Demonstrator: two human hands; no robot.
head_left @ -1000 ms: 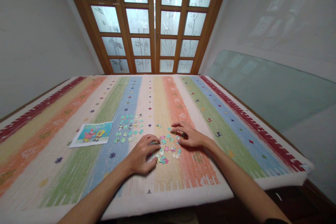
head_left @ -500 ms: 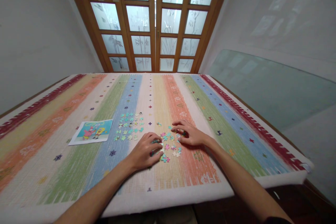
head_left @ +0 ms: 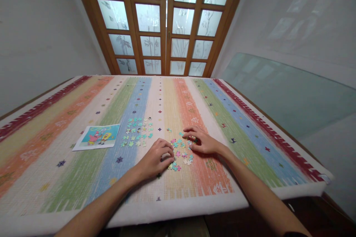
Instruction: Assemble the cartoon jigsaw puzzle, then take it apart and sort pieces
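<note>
A loose pile of small jigsaw puzzle pieces (head_left: 178, 154), pink, teal and pale, lies on the striped cloth between my hands. At the pile's left edge is my left hand (head_left: 157, 157), its fingers curled and the tips of thumb and fingers brought together; whatever is between them is hidden. My right hand (head_left: 201, 140) rests at the right side of the pile, fingers bent and apart from the thumb, with pieces beneath and beside them. Left of the pile, teal and green puzzle pieces (head_left: 138, 137) are spread out in rough rows.
A printed cartoon picture (head_left: 98, 136) lies flat left of the rows. The striped tablecloth (head_left: 91, 181) covers the large table up to its near edge. Behind stand wooden doors with glass panes (head_left: 150, 18); a pale glass panel (head_left: 278, 85) leans along the right wall.
My left hand's thumb and fingertips have drawn closer together at the pile's edge. My right hand stays about where it was. The camera view has shifted slightly.
</note>
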